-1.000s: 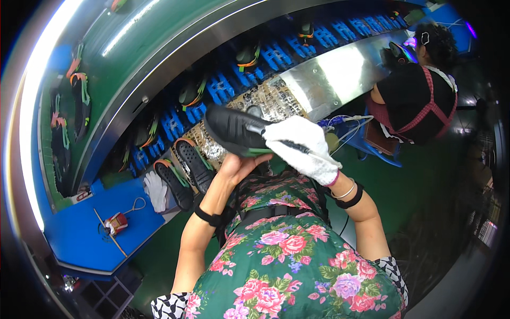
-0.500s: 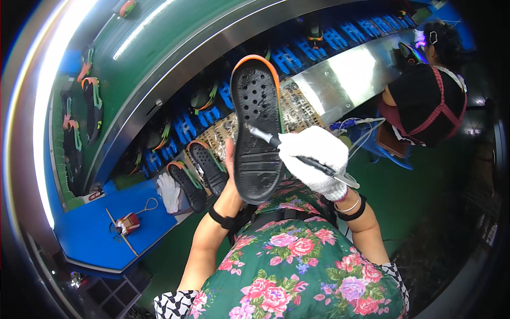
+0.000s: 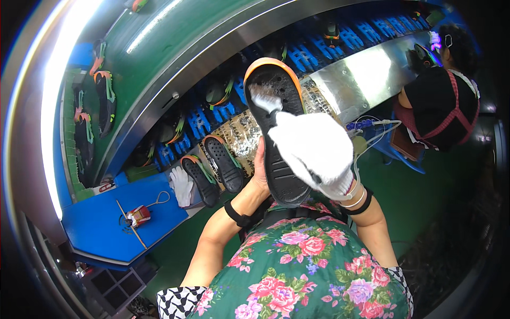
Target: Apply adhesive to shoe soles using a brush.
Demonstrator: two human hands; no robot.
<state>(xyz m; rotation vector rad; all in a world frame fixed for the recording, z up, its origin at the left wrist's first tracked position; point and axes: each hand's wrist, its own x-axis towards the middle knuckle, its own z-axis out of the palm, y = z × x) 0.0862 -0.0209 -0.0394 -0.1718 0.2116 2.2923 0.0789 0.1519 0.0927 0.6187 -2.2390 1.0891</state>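
A black shoe sole [image 3: 279,173] with an orange and green edge and small round holes is tilted up before me. My bare left hand [image 3: 259,167] grips it from its left side, the thumb along the edge and the other fingers mostly hidden behind. In a white knitted glove, my right hand [image 3: 313,151] is closed round a brush [image 3: 270,102]. The brush head is smeared by motion and lies over the holed toe part of the sole. The glove hides most of the handle and part of the sole's right side.
Two similar soles [image 3: 224,162] [image 3: 201,182] lie left of my hands beside a white glove [image 3: 181,186]. A red container [image 3: 138,217] with a stick sits on a blue table [image 3: 95,228]. Beyond run blue racks [image 3: 199,123] and a metal sheet [image 3: 366,80]. A co-worker [image 3: 438,103] sits at right.
The brush has gone from the middle of the sole up to its toe part. The gloved hand now covers more of the sole. The whole view has shifted slightly.
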